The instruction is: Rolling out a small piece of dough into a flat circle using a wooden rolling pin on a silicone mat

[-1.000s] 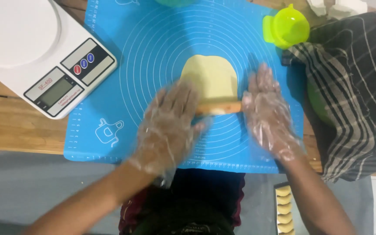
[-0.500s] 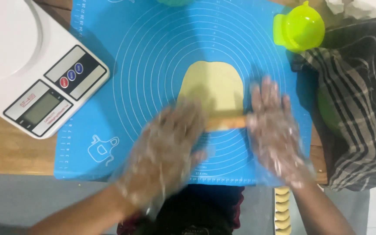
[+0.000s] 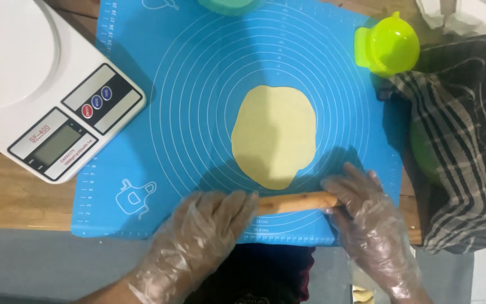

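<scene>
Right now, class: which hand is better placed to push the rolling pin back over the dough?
Neither alone: the left hand and right hand each press one end of the rolling pin, which lies just below the dough.

A brown wood table [image 3: 7,200] fills the left. A grey floor [image 3: 35,264] shows along the bottom.

The rolling pin [image 3: 295,202] has rolled back off the dough [image 3: 274,135], toward the person.
</scene>
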